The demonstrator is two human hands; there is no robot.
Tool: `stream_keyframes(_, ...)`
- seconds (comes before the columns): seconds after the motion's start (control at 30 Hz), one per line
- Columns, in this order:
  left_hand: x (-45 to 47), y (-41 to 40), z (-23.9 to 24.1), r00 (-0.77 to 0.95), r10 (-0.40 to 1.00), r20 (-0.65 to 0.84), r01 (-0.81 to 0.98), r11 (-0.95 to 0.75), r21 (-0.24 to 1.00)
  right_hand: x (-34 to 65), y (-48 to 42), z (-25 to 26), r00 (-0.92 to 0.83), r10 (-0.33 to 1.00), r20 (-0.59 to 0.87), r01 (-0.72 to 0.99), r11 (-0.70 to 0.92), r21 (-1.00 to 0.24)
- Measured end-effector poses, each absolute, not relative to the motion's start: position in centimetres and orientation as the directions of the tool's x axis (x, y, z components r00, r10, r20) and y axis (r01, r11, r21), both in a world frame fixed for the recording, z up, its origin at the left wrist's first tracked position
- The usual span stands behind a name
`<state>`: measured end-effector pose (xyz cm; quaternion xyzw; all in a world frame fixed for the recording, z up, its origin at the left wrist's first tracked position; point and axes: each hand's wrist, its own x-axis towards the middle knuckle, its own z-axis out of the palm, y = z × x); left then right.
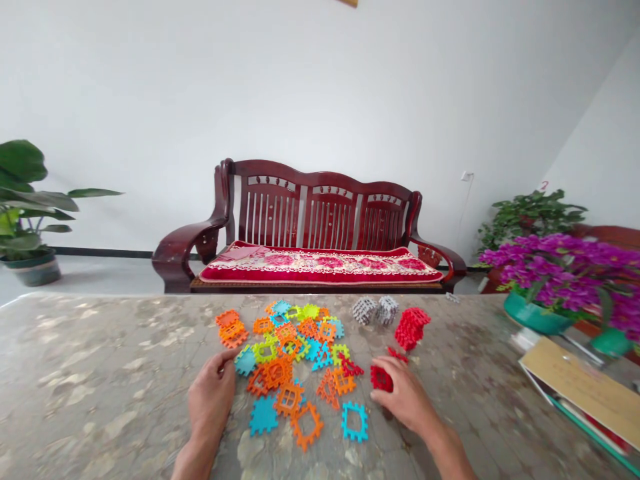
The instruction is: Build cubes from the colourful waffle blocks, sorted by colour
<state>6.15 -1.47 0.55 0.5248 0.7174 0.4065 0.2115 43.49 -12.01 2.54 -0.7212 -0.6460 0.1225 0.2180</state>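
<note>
My left hand [213,397] rests on the table with its fingers curled, just left of a blue square puzzle piece [246,361]. No piece sticks out of it. With thumb and fingers, my right hand [404,399] grips a red puzzle piece [381,378] at the right of the pile; the hand partly hides it. Another red piece [397,354] lies just behind these fingers. Between my hands spread orange, blue and green notched pieces, among them an orange frame [299,437], a blue frame [344,425] and a solid blue square [263,416].
A red stack [411,328] and two grey stacks [365,310] stand at the back right. Orange pieces [231,329] overlap at the back left. Purple flowers in a teal pot [537,313] and a cardboard-coloured folder [585,383] occupy the right side. A wooden bench [325,217] stands beyond the table [100,373].
</note>
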Motion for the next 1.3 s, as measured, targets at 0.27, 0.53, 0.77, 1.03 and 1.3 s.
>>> stream_keyframes(0.27, 5.9, -1.1, 0.2, -0.364, 0.927, 0.087, 0.594, 0.159, 0.789, 44.0, -12.0, 1.9, 0.177, 0.975, 0.131, 0.926, -0.120, -0.359)
stream_keyframes(0.53, 6.0, -1.0, 0.2, -0.372, 0.925, 0.083, 0.594, 0.168, 0.787, 42.9, -12.0, 2.5, 0.210, 0.958, 0.196, 0.936, -0.139, -0.323)
stream_keyframes(0.77, 5.9, -1.1, 0.1, -0.376, 0.921, 0.099, 0.595, 0.158, 0.788, 43.8, -12.0, 3.2, 0.332, 0.889, 0.314, 0.851, -0.140, -0.506)
stream_keyframes(1.03, 5.9, -1.0, 0.4, -0.370, 0.923, 0.103, 0.593, 0.149, 0.791, 50.2, -8.5, 10.7, 0.504, 0.732, 0.459, 0.847, -0.312, -0.432)
stream_keyframes(1.3, 5.8, -0.9, -0.3, -0.387, 0.913, 0.127, 0.581, 0.134, 0.803, 53.7, -5.4, 14.0, 0.578, 0.760, 0.296, 0.814, -0.515, -0.268)
